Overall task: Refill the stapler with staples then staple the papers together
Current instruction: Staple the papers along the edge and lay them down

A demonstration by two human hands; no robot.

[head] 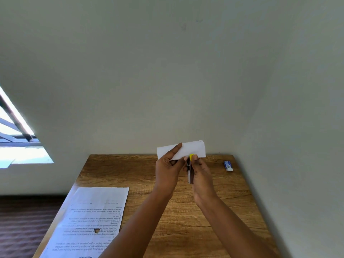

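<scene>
My left hand (168, 169) holds a small stack of white papers (193, 148) up above the far part of the wooden table (223, 205), thumb across their front. My right hand (202, 175) grips a stapler (189, 171), dark with a yellow tip, held upright. Its yellow end meets the lower edge of the papers. Fingers hide most of the stapler body. A small blue and white staple box (228, 165) lies on the table at the far right, apart from both hands.
A printed sheet (93, 218) with a small hole lies on the table's left side, hanging over the left edge. Pale walls close off the back and right of the table. A window (16, 138) is at the left, dark floor below it.
</scene>
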